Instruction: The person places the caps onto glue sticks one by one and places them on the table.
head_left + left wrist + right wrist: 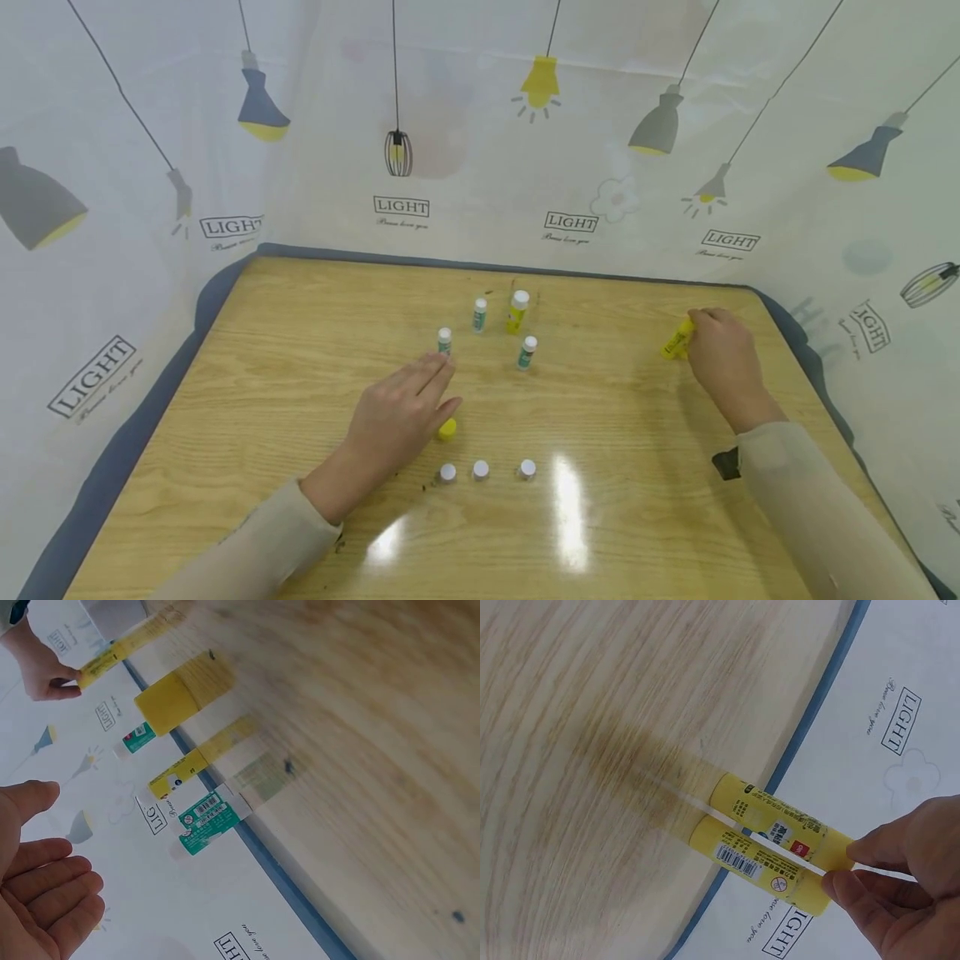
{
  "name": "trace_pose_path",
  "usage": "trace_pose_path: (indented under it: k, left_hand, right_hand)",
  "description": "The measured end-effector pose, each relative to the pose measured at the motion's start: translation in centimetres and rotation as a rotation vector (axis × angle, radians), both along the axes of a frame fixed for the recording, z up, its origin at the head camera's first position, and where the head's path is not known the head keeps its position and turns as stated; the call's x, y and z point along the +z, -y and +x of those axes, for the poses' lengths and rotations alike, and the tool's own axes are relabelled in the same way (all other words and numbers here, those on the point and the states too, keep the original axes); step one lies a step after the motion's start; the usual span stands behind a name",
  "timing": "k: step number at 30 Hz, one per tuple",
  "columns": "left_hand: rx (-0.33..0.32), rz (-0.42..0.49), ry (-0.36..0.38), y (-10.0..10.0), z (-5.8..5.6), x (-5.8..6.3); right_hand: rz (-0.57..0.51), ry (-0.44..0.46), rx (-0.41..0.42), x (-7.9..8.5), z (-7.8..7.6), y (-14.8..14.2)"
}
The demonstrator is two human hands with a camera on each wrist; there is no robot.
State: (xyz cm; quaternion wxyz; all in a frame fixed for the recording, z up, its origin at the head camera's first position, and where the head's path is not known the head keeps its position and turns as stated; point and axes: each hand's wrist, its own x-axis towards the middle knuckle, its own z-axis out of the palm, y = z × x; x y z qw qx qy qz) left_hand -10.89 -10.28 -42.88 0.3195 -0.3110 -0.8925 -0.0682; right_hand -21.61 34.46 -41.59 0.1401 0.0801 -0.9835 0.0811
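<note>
At the table's right side my right hand pinches the top of a yellow glue stick between thumb and fingers. A second yellow glue stick stands close beside it. My left hand is held over the table with its fingers extended, nothing in its grasp. Just past its fingertips is a green glue stick with a white top. A yellow cap lies by the left thumb; the left wrist view shows this cap large, apart from the open palm.
Farther back stand two more white-topped green glue sticks and a white-topped yellow glue stick. Three small white caps lie in a row nearer the front. Printed cloth rises behind and beside the wooden table.
</note>
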Motion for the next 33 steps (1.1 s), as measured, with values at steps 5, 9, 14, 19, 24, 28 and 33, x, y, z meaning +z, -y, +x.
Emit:
trace_pose_path:
  k: [5,9,14,19,24,28,33]
  left_hand:
    - [0.003,0.001,0.000,-0.1,-0.1,-0.1]
    - [0.004,0.000,0.005,-0.2,-0.1,-0.2]
    - [0.002,0.007,0.024,-0.2,-0.1,-0.3]
    - [-0.010,0.017,0.056,-0.2,0.0,-0.4]
    - [-0.031,0.025,0.067,-0.1,0.1,-0.5]
    - [-0.032,0.033,0.083,-0.1,0.2,-0.4]
    - [-0.046,0.044,0.085,0.0,0.3,-0.4]
  right_hand:
    - [-0.060,-0.061,0.012,0.1,1.0,0.8]
    - [-0.084,-0.094,0.019,0.3,2.3,2.1]
    - [-0.107,-0.134,0.057,-0.2,3.1,3.9]
    - [-0.152,-0.123,0.109,-1.5,2.7,5.6]
    - [-0.235,-0.069,0.133,-2.8,1.7,7.6]
    - [-0.279,-0.070,0.166,-3.7,0.6,9.2]
    - [-0.368,-0.006,0.196,-4.5,-0.8,11.1]
